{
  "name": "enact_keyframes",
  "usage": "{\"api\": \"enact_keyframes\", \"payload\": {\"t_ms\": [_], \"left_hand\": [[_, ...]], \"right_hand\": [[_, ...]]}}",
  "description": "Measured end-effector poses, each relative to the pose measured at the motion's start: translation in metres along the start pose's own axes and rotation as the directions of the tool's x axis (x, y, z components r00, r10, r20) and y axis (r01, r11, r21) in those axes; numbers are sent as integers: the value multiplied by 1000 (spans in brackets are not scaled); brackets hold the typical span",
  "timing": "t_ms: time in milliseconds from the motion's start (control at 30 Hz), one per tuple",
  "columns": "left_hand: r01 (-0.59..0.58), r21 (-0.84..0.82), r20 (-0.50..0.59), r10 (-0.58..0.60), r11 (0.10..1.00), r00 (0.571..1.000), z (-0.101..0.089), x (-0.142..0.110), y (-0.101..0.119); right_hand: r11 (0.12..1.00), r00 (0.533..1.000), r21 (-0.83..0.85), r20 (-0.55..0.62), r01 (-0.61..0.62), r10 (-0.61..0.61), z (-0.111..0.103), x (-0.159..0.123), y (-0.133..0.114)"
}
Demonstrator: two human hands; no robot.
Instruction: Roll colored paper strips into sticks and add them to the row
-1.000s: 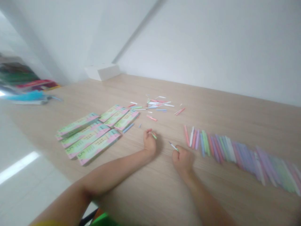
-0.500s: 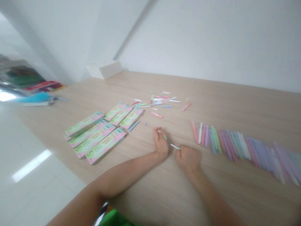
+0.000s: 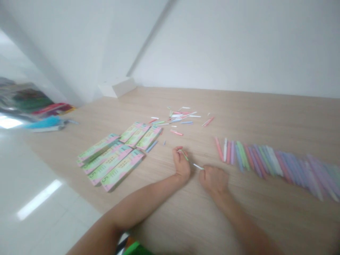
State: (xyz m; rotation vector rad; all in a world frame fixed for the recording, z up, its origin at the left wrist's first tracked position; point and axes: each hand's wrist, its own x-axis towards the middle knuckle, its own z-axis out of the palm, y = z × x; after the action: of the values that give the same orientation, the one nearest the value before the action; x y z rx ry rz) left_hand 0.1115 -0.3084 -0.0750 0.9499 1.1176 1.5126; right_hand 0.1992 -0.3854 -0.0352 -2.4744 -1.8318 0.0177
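Pale green shows on a slim tube [image 3: 184, 155] in the left hand [image 3: 181, 163], whose fingers are curled and look clamped on it, above the wood-patterned surface [image 3: 170, 216]. The right hand [image 3: 215, 179] is closed in a fist, its fingers together around the near end of a white stick [image 3: 198, 166], which pokes out toward the left hand; its far tip is thin and dark, and the lower end of the green tube lies close by. Whether the two touch is too blurred to say. Both pieces look like light, stiff plastic, probably smooth enough to roll or twist between the fingers if pinched loosely, so a firm hold on the thicker barrel seems best, close to the end that faces away from the tip. The thin tip is likely the fragile part, apt to bend or mark, and is better left free of the fingers. The green tube would suit a light pinch along its sides, since a hard squeeze could make it slip. Beyond the hands lies a loose scatter of coloured pieces [image 3: 182, 116]; to the right runs a row of pastel sticks [image 3: 261, 160], and to the left lie green and pink boxes [image 3: 123, 169].
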Motion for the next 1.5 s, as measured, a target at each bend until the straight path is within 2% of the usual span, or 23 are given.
{"api": "enact_keyframes", "payload": {"t_ms": [200,333,467,567,667,767,1000,1133,1233,1333,1433,1500], "left_hand": [[-68,37,52,66,997,996,2,-2,-2],[-23,-8,121,23,1000,992,4,-3,3],[54,-36,266,-43,998,963,0,-4,12],[146,-44,404,-116,988,907,-4,-3,19],[248,-27,561,-191,968,806,-6,-3,23],[295,-10,670,-212,955,711,-7,-4,24],[311,-51,731,-177,949,660,-8,-8,27],[262,-16,806,-143,965,574,-10,1,42],[197,4,851,-107,980,514,-12,9,55],[260,8,838,-148,966,525,-13,14,58],[398,2,793,-244,917,559,-15,14,53],[440,-5,779,-272,898,565,-16,13,49]], "right_hand": [[999,999,17,-3,-47,47,-1,-1,-5],[998,998,24,-21,-58,58,0,-2,-7],[994,994,37,-19,-103,104,2,-1,-7],[992,993,53,-18,-114,115,3,0,-6],[992,995,76,-31,-97,99,2,-1,-3],[992,995,101,-53,-75,80,1,-2,0],[987,992,147,-101,-57,72,3,-4,7],[944,984,328,-157,-24,80,3,-7,5],[871,981,488,-139,-49,134,1,-8,0],[846,983,523,-76,-102,165,-3,-8,-6],[879,986,458,-34,-132,166,-5,-7,-9],[898,985,413,-19,-150,174,-6,-8,-10]]}}
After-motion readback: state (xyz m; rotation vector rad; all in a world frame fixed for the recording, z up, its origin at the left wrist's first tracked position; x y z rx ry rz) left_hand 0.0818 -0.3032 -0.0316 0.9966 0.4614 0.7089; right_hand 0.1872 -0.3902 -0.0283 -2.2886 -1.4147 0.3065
